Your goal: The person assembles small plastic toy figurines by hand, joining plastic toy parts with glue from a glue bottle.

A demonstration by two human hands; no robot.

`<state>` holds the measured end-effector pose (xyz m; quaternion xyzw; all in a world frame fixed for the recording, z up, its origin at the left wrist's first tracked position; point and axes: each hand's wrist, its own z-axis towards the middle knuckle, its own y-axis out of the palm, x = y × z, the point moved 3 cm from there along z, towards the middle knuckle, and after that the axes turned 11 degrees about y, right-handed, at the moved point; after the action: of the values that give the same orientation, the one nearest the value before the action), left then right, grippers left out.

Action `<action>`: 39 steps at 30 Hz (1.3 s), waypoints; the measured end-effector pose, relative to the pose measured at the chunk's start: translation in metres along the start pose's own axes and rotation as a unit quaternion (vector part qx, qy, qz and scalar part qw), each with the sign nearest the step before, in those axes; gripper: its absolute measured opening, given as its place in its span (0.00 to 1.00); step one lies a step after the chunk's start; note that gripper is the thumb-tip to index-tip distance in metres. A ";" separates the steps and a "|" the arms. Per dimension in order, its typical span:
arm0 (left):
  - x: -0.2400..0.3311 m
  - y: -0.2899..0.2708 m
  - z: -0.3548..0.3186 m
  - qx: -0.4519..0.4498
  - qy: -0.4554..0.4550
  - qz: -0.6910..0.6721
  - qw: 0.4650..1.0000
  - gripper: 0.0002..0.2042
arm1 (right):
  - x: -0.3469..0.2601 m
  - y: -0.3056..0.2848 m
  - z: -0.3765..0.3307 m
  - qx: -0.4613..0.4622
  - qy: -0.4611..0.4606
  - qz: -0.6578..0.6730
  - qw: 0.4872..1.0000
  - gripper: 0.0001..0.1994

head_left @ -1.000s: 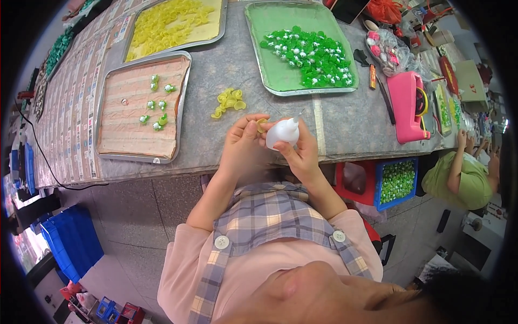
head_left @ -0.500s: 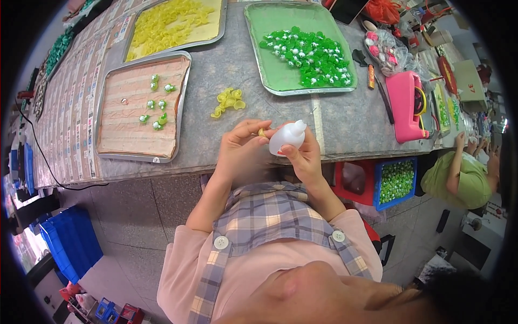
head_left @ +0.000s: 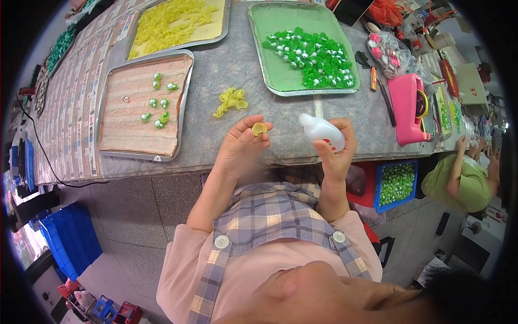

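Note:
Between the fingertips of my left hand (head_left: 241, 141) is a small yellow cup-shaped plastic piece (head_left: 259, 129), its hollow visible. My right hand (head_left: 340, 148) is wrapped round a white squeeze bottle (head_left: 321, 132), tilted with its nozzle pointing up and left toward the left hand. Bottle and yellow piece are apart. Just beyond my left hand, a small heap of yellow pieces (head_left: 232, 100) lies on the grey tabletop. Several green-and-white figures (head_left: 160, 123) sit spread out on a cloth-lined tray (head_left: 116, 137) to the left.
At the back, one tray (head_left: 224, 26) holds yellow pieces and another tray (head_left: 261, 59) holds green-and-white ones. A pink holder (head_left: 404, 110), an orange tube (head_left: 373, 79) and a dark stick lie right. Below the table edge stands a blue crate (head_left: 379, 189); a co-worker (head_left: 450, 178) is far right.
My hands have moved apart. The right hand swung the bottle rightward and tipped its nozzle from up-right to up-left. The left hand turned the yellow piece so its hollow shows.

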<state>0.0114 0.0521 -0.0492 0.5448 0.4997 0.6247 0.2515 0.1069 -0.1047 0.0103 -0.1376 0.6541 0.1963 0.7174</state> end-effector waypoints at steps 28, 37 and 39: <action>-0.002 -0.002 -0.001 0.007 0.003 0.011 1.000 0.17 | -0.008 0.019 -0.006 0.016 -0.151 -0.159 0.975 0.16; -0.001 0.000 -0.001 0.000 0.015 0.013 1.000 0.14 | -0.003 0.018 -0.005 0.029 -0.126 -0.161 0.979 0.15; -0.001 0.001 -0.001 0.001 0.018 0.015 1.000 0.14 | -0.002 0.016 -0.006 0.030 -0.123 -0.165 0.978 0.15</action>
<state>0.0107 0.0507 -0.0481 0.5415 0.4961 0.6376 0.2327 0.0943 -0.0928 0.0124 -0.1969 0.5351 0.0707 0.8185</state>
